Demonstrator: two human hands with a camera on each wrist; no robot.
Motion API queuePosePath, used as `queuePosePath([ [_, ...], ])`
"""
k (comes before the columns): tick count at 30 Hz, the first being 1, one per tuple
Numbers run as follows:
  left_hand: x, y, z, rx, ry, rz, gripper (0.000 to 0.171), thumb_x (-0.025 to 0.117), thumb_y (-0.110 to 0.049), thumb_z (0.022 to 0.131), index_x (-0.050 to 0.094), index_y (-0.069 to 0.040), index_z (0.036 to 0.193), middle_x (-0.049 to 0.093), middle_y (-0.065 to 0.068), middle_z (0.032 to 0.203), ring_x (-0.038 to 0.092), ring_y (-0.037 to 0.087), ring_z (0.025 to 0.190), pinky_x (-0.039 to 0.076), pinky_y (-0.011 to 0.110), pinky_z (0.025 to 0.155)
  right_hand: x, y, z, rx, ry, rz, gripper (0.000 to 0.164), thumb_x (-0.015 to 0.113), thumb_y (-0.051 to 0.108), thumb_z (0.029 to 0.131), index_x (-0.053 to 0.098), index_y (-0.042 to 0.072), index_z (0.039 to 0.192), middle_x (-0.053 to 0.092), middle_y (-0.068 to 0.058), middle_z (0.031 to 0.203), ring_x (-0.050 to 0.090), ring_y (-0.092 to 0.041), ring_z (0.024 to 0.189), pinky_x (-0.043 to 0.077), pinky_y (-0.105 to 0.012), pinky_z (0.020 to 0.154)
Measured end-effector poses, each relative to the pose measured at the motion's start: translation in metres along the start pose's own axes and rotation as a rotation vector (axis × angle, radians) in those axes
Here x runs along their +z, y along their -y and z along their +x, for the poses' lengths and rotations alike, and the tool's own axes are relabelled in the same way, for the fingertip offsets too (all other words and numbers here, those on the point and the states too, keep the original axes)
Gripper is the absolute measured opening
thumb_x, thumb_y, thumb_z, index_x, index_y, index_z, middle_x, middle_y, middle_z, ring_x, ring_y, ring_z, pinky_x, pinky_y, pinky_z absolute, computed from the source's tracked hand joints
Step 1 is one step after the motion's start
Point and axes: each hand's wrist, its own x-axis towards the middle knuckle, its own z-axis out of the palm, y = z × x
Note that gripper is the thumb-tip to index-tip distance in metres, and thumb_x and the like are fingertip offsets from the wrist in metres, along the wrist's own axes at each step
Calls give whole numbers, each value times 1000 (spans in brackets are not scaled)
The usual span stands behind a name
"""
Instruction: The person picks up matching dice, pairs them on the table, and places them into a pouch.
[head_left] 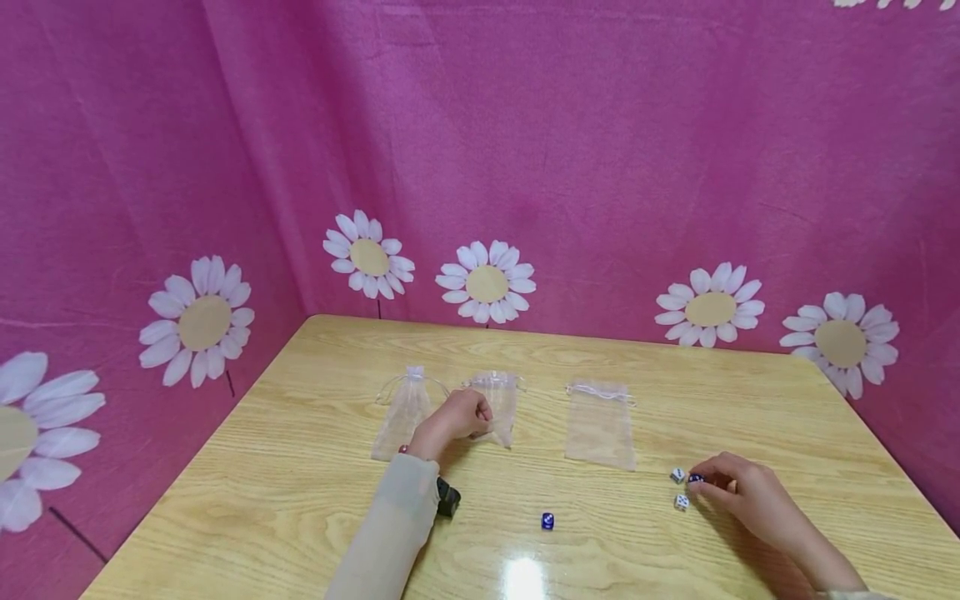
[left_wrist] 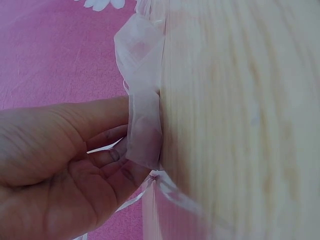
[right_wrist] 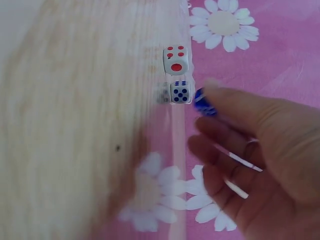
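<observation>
The right hand (head_left: 750,492) pinched a blue die (head_left: 695,478) between its fingertips, low over the worktop (head_left: 300,500). Two white dice (head_left: 678,475) sat just beside that hand, toward the flat organza pouch (head_left: 600,425). Left of that pouch, the left hand (head_left: 453,421) gripped a second sheer pouch (head_left: 501,404), with a third (head_left: 402,408) beyond it. Another blue die (head_left: 547,521) lay nearer the person than the flat pouch.

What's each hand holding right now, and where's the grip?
Left hand pinches the middle organza pouch at its lower edge. Right hand pinches a blue die between its fingertips.
</observation>
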Motion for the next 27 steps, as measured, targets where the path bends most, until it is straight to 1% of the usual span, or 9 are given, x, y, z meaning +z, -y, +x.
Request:
queuePosePath([
  [3,0,0,0,-1,1,-4,5,69,-5,89,66,-3,85,54,2,76,47,12,67,40,21,62,-2,5,0,-51,-72,16,18,80,2,74,73,15,86,62,16,76,43,10,64,37,-14,53],
  [6,1,1,0,4,-1,-6,5,70,-4,88,66,-3,85,54,2,75,47,12,66,40,21,61,-5,12,-1,-66,-115,37,20,79,0,75,74,15,87,63,16,77,45,9,63,38,-12,54],
  [11,1,1,1,6,-9,-10,5,70,-3,87,66,-2,84,55,2,74,47,11,65,39,20,59,-8,26,-3,-23,-139,117,18,76,0,79,75,14,91,63,18,78,48,5,64,39,-12,56],
  [14,1,1,1,3,-7,-14,5,70,-4,88,66,-2,85,55,2,74,47,12,66,39,20,60,-7,35,-4,-11,-133,174,19,75,0,80,75,15,92,65,17,79,50,3,65,40,-13,56],
  [16,1,1,1,-4,-2,-21,5,70,-4,88,66,-3,85,55,2,75,47,12,66,40,20,61,-5,40,-3,-26,-125,197,21,75,-2,80,75,16,91,67,16,80,50,2,65,41,-14,56],
  [21,0,1,0,-8,-2,-23,5,70,-5,89,65,-3,86,53,1,75,48,12,67,40,21,62,2,52,2,-63,-63,239,17,74,-1,82,75,13,92,67,15,81,52,3,66,43,-16,56],
  [24,0,0,0,-4,-11,-17,6,70,-4,88,65,-3,85,53,1,74,47,12,67,39,20,60,9,61,7,-107,-23,272,17,73,0,82,75,12,93,67,14,81,53,2,67,44,-16,56],
  [27,1,0,0,-10,-11,-22,6,70,-4,88,65,-3,85,53,1,75,48,12,67,39,20,60,18,73,14,-178,3,303,17,74,-1,82,74,13,93,66,12,79,53,3,68,44,-16,57],
])
